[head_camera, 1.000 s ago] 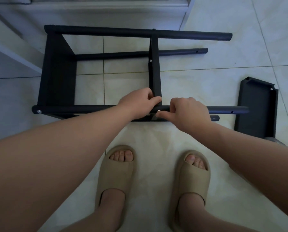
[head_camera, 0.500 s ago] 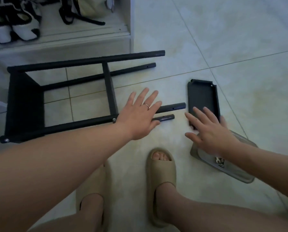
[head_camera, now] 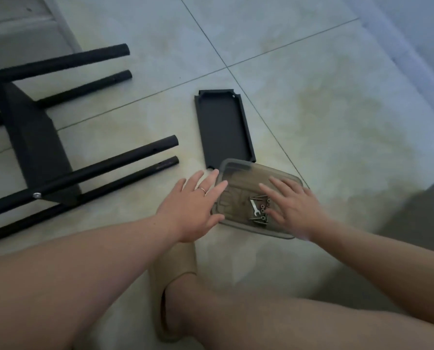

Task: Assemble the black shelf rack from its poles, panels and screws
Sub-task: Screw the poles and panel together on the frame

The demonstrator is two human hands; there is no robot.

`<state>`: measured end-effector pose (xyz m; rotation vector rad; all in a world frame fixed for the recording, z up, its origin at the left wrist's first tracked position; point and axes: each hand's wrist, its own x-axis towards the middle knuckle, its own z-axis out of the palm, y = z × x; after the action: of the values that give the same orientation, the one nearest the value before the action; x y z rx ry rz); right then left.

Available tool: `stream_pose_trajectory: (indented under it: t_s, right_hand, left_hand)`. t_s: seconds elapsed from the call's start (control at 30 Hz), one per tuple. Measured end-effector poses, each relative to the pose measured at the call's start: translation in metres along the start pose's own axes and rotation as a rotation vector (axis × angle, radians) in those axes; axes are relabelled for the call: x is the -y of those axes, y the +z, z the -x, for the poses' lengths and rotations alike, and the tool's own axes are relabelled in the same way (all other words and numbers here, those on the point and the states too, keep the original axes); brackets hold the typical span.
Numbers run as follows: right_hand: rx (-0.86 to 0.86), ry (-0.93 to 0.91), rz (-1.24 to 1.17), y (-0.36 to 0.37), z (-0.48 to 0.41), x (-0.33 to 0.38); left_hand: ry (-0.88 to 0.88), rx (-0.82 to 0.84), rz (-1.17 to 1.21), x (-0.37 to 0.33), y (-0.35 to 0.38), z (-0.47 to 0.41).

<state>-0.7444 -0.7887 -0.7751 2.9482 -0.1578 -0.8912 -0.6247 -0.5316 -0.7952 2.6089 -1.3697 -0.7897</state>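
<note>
left hand (head_camera: 193, 210) and right hand (head_camera: 295, 209), spread and empty, at one tray (head_camera: 238, 164); four poles (head_camera: 105, 168), one loose panel (head_camera: 223, 127).

Likely a home: pale floor tiles (head_camera: 312, 97) ahead of the left hand (head_camera: 190, 210) and right hand (head_camera: 294, 208), a white cabinet base (head_camera: 21, 34) far beyond the left one, a beige slipper (head_camera: 173, 263) just behind it.

We see a matte black metal rack frame (head_camera: 34, 142) and a black rectangular panel (head_camera: 223, 127). Our translucent smoky-grey plastic tray (head_camera: 246, 176) holds silver screws (head_camera: 260, 213).
</note>
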Motion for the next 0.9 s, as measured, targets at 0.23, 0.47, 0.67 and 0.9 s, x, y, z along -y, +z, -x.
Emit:
stream_pose_trajectory:
  t_s: [0.23,0.47,0.67,0.9]
  right_hand:
    - [0.187,-0.096,-0.095,0.035,-0.038,0.009]
    - [0.257,0.102,-0.218,0.056,-0.083,0.002]
    - [0.262,0.078,0.037,0.063,-0.090,0.003]
    - [0.200,-0.046,0.202,0.074,-0.087,0.001]
  left_hand:
    - [-0.256,0.126,0.490,-0.008,0.027,-0.025]
    - [-0.340,0.032,0.904,-0.011,0.045,-0.028]
    - [-0.375,0.024,1.011,-0.007,0.044,-0.030]
    - [-0.395,0.050,1.012,-0.009,0.043,-0.031]
